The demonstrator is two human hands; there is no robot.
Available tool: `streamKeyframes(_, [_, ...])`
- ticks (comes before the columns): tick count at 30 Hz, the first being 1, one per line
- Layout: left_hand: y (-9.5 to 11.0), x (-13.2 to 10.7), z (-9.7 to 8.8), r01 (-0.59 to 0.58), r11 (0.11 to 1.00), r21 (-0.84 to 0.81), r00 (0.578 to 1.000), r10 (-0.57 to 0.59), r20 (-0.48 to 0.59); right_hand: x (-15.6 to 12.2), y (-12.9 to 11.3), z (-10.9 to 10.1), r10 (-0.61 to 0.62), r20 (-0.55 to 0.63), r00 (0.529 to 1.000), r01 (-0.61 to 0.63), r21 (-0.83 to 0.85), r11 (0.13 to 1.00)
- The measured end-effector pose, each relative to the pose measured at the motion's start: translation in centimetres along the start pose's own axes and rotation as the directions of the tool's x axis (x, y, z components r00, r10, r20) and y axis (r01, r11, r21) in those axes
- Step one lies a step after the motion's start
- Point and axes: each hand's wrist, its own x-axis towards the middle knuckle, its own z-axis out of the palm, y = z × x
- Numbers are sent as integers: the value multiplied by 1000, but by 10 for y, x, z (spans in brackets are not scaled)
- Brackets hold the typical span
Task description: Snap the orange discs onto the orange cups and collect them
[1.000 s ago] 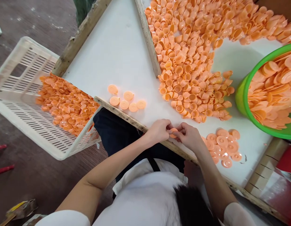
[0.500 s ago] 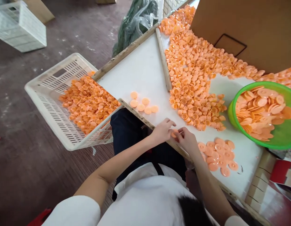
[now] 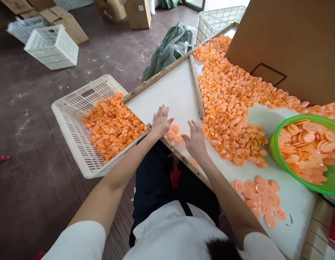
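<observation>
My left hand (image 3: 160,122) is over the white tabletop (image 3: 167,90), fingers spread and nothing in it. My right hand (image 3: 195,141) is raised a short way to the right, also open with the fingers apart. Between them lies a small group of flat orange discs (image 3: 170,134), partly hidden by the hands. Another orange disc shows beside my right wrist, near the table edge. Farther right is a loose pile of orange discs (image 3: 265,198). Many small orange cups (image 3: 224,119) are heaped beyond my right hand.
A white crate (image 3: 72,144) holding orange pieces (image 3: 116,126) stands left of the table. At right is a green basin (image 3: 278,141) of discs. Wooden strips (image 3: 197,86) border the work area. A large brown board (image 3: 286,43) rises behind the cups.
My hands were together at the table edge, with a small orange piece at the fingers. They have parted and moved forward, the left one toward the discs, and are open. The view has shifted.
</observation>
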Motion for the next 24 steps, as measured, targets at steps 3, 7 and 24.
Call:
streamKeyframes(3, [4,10,11,47,998,36,995,-50,91,40,-16,37,-6,136,991,24,-128,992])
streamKeyframes(7, [5,10,15,46,996,76,995,-52,89,57,-15,67,38,243,969,27,-258,966])
streamKeyframes(24, [5,17,19,103,994,32,994,-103,17,56,-12,76,78,160,984,-33,-266,963])
